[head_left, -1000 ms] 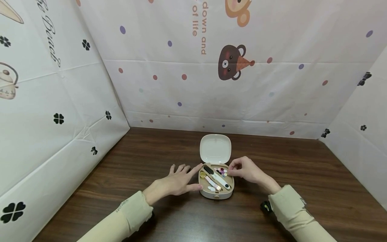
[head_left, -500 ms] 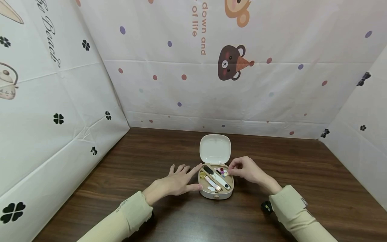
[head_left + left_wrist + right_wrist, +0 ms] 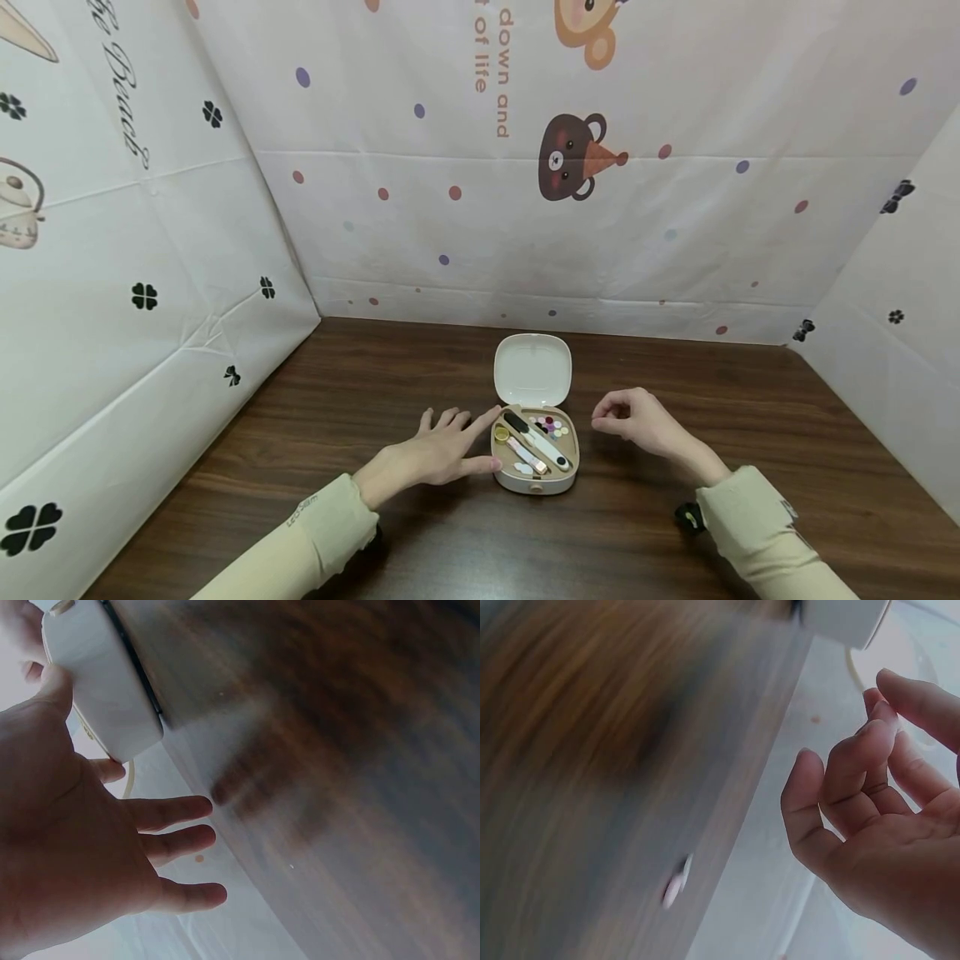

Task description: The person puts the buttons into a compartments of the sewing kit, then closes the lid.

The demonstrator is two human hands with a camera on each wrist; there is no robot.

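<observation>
A cream sewing box (image 3: 536, 482) stands on the table with its white lid (image 3: 532, 370) raised. Inside lie a slim black-and-white tool (image 3: 542, 442), a pink-and-white strip (image 3: 527, 456), a gold round piece (image 3: 502, 433) and several small coloured buttons (image 3: 553, 427). My left hand (image 3: 431, 457) is spread flat, thumb and index fingertip touching the box's left side; the left wrist view shows these fingers (image 3: 176, 814) straight. Right of the box, my right hand (image 3: 637, 421) has curled fingers, thumb close to index finger. I cannot tell whether something tiny sits between these fingertips.
The dark wooden table (image 3: 390, 367) meets a patterned white sheet (image 3: 450, 233) at the back and both sides. In the right wrist view, a small blurred pinkish thing (image 3: 675, 885) lies on the table beside the hand.
My right hand has moved right, away from the buttons at the box's right edge, uncovering that edge. The left hand stays at the box.
</observation>
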